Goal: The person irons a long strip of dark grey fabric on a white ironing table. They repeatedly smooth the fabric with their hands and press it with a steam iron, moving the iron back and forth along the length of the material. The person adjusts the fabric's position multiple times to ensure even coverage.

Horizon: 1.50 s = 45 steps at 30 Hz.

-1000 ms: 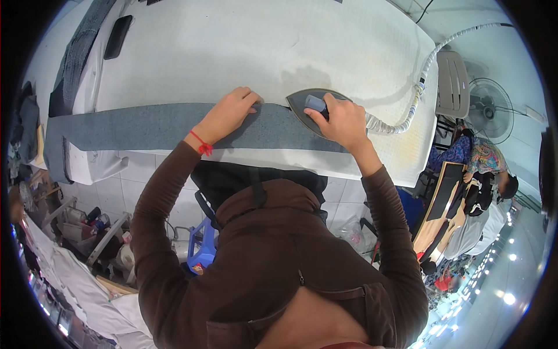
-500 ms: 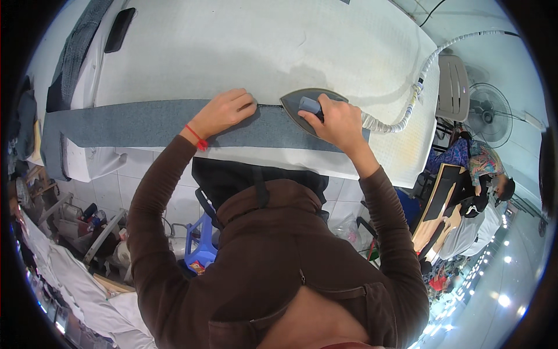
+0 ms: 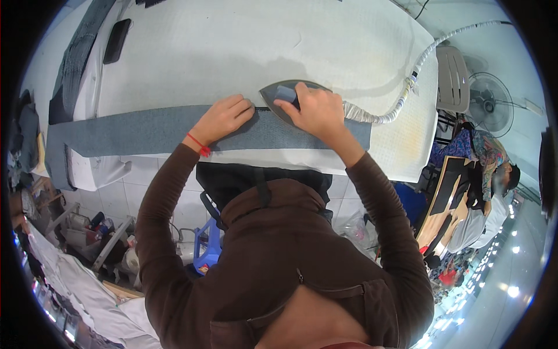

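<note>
A long grey fabric strip [image 3: 157,131] lies along the near edge of a white padded ironing table [image 3: 197,52]. My right hand [image 3: 317,113] is wrapped round the handle of a clothes iron [image 3: 273,98]. The iron rests on the strip's far edge, its tip pointing left. Just left of that tip, my left hand [image 3: 224,119] is closed with curled fingers at the same edge, pinching the fabric; the fingertips are partly hidden. Between hand and iron a short dark line shows along the edge. Around my left wrist is a red string.
A white-wrapped hose [image 3: 401,99] runs from the iron off to the upper right. A black phone [image 3: 117,41] lies at the far left, beside more grey fabric [image 3: 81,58]. Right of the table are a folded chair [image 3: 453,78], a fan [image 3: 489,104] and a person [image 3: 491,157] at a workbench.
The iron, in my right hand, has slid left along the strip, nearer to my left hand. My left hand stays closed at the fabric edge. The whole view has shifted slightly.
</note>
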### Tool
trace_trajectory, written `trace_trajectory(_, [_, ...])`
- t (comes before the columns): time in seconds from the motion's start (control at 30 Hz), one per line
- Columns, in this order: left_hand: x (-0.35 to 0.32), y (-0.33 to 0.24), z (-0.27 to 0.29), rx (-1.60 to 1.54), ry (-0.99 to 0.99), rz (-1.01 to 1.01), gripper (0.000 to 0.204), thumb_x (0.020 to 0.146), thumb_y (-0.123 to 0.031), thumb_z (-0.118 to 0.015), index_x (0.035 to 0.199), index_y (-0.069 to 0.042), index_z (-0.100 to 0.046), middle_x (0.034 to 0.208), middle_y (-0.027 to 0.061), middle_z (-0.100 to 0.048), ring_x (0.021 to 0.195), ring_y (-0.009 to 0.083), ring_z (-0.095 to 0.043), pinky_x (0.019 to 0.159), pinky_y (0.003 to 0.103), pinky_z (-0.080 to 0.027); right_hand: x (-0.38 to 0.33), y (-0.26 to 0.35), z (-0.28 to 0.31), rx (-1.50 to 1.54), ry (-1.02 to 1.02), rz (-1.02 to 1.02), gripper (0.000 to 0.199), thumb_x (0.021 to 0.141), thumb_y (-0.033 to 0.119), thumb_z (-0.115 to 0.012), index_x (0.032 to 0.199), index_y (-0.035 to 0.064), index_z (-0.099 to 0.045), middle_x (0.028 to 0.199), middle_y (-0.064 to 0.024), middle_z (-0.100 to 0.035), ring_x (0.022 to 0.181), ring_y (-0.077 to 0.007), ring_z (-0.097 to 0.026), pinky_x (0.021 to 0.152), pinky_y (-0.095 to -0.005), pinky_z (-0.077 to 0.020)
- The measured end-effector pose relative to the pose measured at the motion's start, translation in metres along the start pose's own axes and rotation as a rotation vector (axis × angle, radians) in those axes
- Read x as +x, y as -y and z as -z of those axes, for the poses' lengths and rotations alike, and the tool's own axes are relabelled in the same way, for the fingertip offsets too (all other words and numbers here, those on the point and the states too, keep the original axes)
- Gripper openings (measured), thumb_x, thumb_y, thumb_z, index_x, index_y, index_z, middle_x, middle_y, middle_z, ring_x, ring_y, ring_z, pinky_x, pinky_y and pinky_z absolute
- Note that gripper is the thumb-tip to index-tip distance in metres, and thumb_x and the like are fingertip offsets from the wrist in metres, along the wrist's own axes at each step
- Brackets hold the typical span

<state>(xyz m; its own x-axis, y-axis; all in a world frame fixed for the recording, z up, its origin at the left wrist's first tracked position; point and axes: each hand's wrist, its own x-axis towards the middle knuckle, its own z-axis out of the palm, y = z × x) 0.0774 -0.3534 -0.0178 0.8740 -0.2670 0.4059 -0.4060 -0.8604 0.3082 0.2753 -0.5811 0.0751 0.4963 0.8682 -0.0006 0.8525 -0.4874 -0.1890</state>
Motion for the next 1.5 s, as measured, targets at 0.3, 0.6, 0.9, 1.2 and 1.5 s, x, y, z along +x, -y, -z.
trace_trajectory(0.3, [0.006,-0.002,0.007,0.003,0.001,0.129,0.03,0.089,-0.004,-0.076,0.118,-0.005,-0.076,0.118,0.0075,-0.073,0.11,0.0304,-0.07,0.093,0.046,-0.059,0.084,-0.118,0.024,-0.026,-0.822,0.083,0.054,0.102,0.056,-0.081,0.112,0.0031,-0.081,0.106,-0.0214,-0.082,0.094,-0.0393,-0.081,0.081,-0.0495,-0.0642])
trace_trajectory(0.6, [0.012,-0.041,-0.005,-0.213,-0.216,0.776,0.02,0.094,-0.003,-0.083,0.113,-0.005,-0.077,0.104,0.0131,-0.071,0.098,0.0357,-0.069,0.086,0.045,-0.057,-0.194,-0.196,-0.059,0.301,-0.344,-0.987,0.044,0.105,0.039,-0.083,0.102,-0.0044,-0.077,0.091,-0.0215,-0.082,0.085,-0.0358,-0.081,0.082,-0.0466,-0.0626])
trace_trajectory(0.9, [0.034,-0.032,-0.001,-0.277,-0.079,0.733,0.015,0.095,-0.001,-0.083,0.106,0.0,-0.073,0.102,0.0153,-0.073,0.091,0.0356,-0.073,0.082,0.044,-0.058,-0.186,-0.205,-0.052,0.451,-0.341,-0.861,0.03,0.095,0.029,-0.092,0.096,0.0011,-0.081,0.077,-0.0158,-0.078,0.069,-0.0285,-0.074,0.071,-0.0422,-0.0581])
trace_trajectory(1.2, [0.104,-0.06,-0.062,-0.343,-0.218,0.6,0.014,0.094,-0.005,-0.083,0.106,-0.005,-0.075,0.1,0.0136,-0.071,0.1,0.0387,-0.068,0.088,0.049,-0.056,-0.209,-0.269,-0.033,0.014,-0.286,-0.951,0.026,0.096,0.029,-0.091,0.104,0.006,-0.082,0.097,-0.0124,-0.083,0.095,-0.0344,-0.079,0.086,-0.048,-0.0595])
trace_trajectory(1.5, [0.067,-0.034,-0.052,-0.171,-0.17,0.266,0.022,0.09,0.005,-0.079,0.11,-0.005,-0.079,0.107,0.0074,-0.074,0.099,0.0306,-0.07,0.086,0.042,-0.06,0.073,-0.148,0.029,0.112,-0.803,0.037,0.051,0.102,0.043,-0.084,0.128,-0.0004,-0.08,0.132,-0.0238,-0.078,0.12,-0.0446,-0.073,0.105,-0.054,-0.0579])
